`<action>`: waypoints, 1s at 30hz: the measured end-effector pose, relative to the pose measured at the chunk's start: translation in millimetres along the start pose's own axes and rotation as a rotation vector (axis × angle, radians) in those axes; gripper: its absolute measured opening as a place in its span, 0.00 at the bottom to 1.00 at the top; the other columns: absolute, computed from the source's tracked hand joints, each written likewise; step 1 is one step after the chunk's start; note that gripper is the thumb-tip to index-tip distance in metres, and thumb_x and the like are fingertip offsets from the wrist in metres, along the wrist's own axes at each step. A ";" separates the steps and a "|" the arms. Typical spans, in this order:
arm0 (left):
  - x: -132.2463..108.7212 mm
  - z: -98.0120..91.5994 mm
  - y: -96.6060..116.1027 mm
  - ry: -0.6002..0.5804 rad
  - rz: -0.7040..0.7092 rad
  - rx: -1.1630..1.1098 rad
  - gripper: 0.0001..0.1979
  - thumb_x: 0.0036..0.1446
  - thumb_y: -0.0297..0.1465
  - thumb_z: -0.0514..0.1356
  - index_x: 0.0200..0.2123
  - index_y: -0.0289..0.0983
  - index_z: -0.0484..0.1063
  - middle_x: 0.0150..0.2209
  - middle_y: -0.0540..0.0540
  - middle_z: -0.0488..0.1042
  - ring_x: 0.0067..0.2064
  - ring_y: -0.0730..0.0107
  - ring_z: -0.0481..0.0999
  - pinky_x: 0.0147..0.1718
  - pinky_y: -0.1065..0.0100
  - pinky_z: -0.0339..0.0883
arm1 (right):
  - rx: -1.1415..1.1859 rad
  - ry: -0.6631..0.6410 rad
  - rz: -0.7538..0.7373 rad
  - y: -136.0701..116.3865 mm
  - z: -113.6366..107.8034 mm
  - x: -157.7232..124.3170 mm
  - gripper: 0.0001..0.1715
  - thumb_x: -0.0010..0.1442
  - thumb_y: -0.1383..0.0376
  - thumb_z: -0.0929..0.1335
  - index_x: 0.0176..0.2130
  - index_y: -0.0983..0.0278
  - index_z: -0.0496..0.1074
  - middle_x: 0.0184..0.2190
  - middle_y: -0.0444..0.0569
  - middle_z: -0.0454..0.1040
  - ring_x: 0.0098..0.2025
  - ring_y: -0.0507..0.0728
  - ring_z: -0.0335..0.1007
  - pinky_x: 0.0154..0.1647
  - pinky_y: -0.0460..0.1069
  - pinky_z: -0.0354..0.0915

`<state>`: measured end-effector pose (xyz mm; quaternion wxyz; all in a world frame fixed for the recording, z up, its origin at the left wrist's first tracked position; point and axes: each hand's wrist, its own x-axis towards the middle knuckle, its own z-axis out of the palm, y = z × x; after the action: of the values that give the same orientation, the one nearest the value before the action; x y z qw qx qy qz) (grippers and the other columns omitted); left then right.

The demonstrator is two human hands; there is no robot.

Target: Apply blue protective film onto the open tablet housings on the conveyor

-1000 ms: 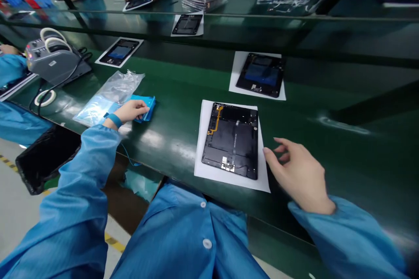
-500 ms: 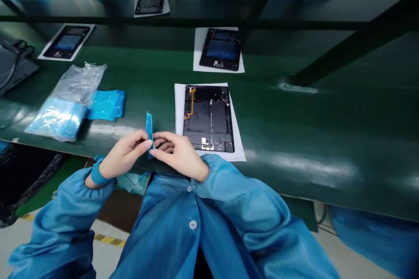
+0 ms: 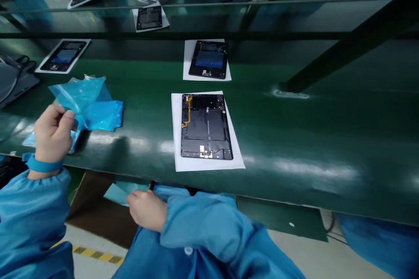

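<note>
Left hand point(image 3: 54, 133) pinches blue film point(image 3: 81, 93), sheet toward its 1 o'clock. Open tablet point(image 3: 209, 128) lies on desk point(image 3: 294, 139) at its 3 o'clock, long axis 12–6. Right hand point(image 3: 149, 209) nearer, tablet at its 1 o'clock; from here, can't tell its grip.

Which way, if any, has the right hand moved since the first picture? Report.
Yes: the right hand went from right of the opened tablet to its left.

The blue film point(image 3: 84, 93) has been spread out and is held up over the bag point(image 3: 29, 140) by the left hand point(image 3: 54, 133). The right hand point(image 3: 147, 210) has been taken off it and lowered past the edge of the bench point(image 3: 294, 135), by the box point(image 3: 98, 222).
</note>
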<state>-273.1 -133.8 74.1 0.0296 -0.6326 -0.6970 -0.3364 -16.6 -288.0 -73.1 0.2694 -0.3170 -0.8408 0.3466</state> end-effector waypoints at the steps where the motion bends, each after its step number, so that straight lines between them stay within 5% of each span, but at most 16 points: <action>1: -3.7 0.4 5.2 -0.012 0.014 -0.010 0.21 0.63 0.44 0.65 0.29 0.35 0.65 0.18 0.61 0.67 0.21 0.84 0.67 0.24 0.79 0.62 | -0.034 -0.004 0.057 4.0 21.3 8.0 0.10 0.50 0.63 0.74 0.24 0.59 0.69 0.23 0.43 0.79 0.19 0.54 0.71 0.18 0.47 0.64; 4: -22.8 2.8 30.1 -0.078 0.085 -0.016 0.14 0.65 0.35 0.64 0.30 0.36 0.66 0.18 0.61 0.66 0.21 0.84 0.65 0.23 0.79 0.60 | -0.087 0.004 0.193 13.5 64.2 30.8 0.19 0.47 0.62 0.77 0.20 0.61 0.64 0.16 0.42 0.74 0.16 0.52 0.68 0.16 0.45 0.58; 7: -47.4 2.4 57.5 -0.136 0.236 0.005 0.10 0.64 0.27 0.64 0.31 0.38 0.66 0.20 0.60 0.63 0.21 0.83 0.62 0.23 0.78 0.57 | -0.059 -0.010 0.208 7.2 64.3 31.2 0.27 0.47 0.51 0.79 0.18 0.60 0.64 0.13 0.39 0.71 0.15 0.51 0.66 0.14 0.44 0.54; 10: -74.4 2.8 88.2 -0.193 0.436 0.028 0.11 0.63 0.23 0.62 0.31 0.39 0.63 0.24 0.58 0.63 0.24 0.79 0.64 0.25 0.74 0.60 | 0.162 0.094 0.075 -8.2 6.2 6.2 0.22 0.54 0.43 0.74 0.23 0.55 0.74 0.17 0.36 0.75 0.17 0.51 0.70 0.15 0.45 0.58; 13: -99.7 14.0 124.3 -0.329 0.624 0.004 0.11 0.65 0.23 0.58 0.31 0.40 0.62 0.26 0.54 0.65 0.27 0.73 0.67 0.28 0.68 0.64 | 0.345 0.415 0.196 -12.7 -92.1 -16.8 0.21 0.62 0.47 0.71 0.47 0.56 0.80 0.37 0.46 0.84 0.27 0.53 0.78 0.28 0.48 0.74; 15: -112.5 28.3 147.2 -0.385 0.738 -0.021 0.12 0.65 0.23 0.57 0.29 0.41 0.62 0.25 0.51 0.67 0.27 0.69 0.68 0.27 0.65 0.64 | 0.356 0.440 0.294 -6.1 -149.5 -21.5 0.21 0.67 0.52 0.70 0.53 0.61 0.78 0.42 0.51 0.83 0.29 0.52 0.77 0.31 0.48 0.75; 17: -121.2 44.3 164.9 -0.402 0.794 -0.042 0.13 0.65 0.24 0.56 0.28 0.42 0.63 0.24 0.50 0.67 0.26 0.67 0.68 0.26 0.62 0.64 | 0.337 0.409 0.277 4.0 -182.9 -21.0 0.17 0.69 0.55 0.70 0.51 0.61 0.80 0.40 0.50 0.83 0.30 0.52 0.77 0.34 0.49 0.77; 23: -125.9 65.2 181.1 -0.519 0.798 -0.110 0.05 0.65 0.28 0.60 0.38 0.47 0.73 0.33 0.48 0.78 0.32 0.64 0.76 0.31 0.60 0.72 | 0.096 0.472 0.162 22.5 -188.3 -27.4 0.10 0.71 0.67 0.67 0.45 0.62 0.80 0.39 0.49 0.83 0.39 0.54 0.81 0.44 0.49 0.78; 27: -105.6 56.0 178.4 -0.300 0.771 -0.008 0.16 0.66 0.35 0.64 0.56 0.43 0.71 0.48 0.41 0.79 0.47 0.56 0.79 0.45 0.55 0.74 | -0.113 0.482 0.010 25.2 -200.0 -32.9 0.11 0.69 0.71 0.66 0.47 0.64 0.78 0.39 0.50 0.83 0.40 0.54 0.81 0.45 0.48 0.77; 30: -84.8 50.6 178.0 -0.293 0.838 0.037 0.12 0.66 0.32 0.65 0.51 0.40 0.72 0.45 0.43 0.80 0.45 0.57 0.77 0.43 0.56 0.69 | -0.187 0.471 -0.096 27.9 -215.4 -33.7 0.13 0.67 0.74 0.68 0.49 0.64 0.78 0.41 0.51 0.84 0.41 0.54 0.82 0.47 0.48 0.78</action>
<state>-76.4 -186.1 72.2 0.0757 -0.9008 -0.3833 -0.1896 160.0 -208.0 30.5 0.4435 -0.3722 -0.7973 0.1705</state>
